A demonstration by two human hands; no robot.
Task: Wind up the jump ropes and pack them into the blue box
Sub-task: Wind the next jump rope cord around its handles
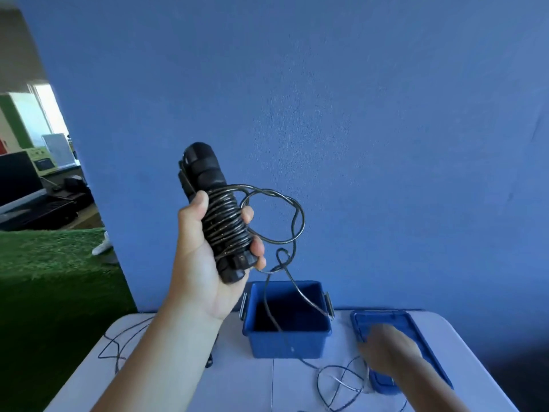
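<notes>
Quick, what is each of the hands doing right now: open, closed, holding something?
Left hand: closed around the jump rope handles with cord wound on them.
Right hand: blurred, over the blue lid; grip cannot be told.

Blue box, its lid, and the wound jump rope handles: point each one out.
blue box [286, 343]: head view, on its front wall.
lid [383, 319]: head view, on its bare top surface behind the right hand.
wound jump rope handles [227, 224]: head view, on the coiled cord around the middle.
</notes>
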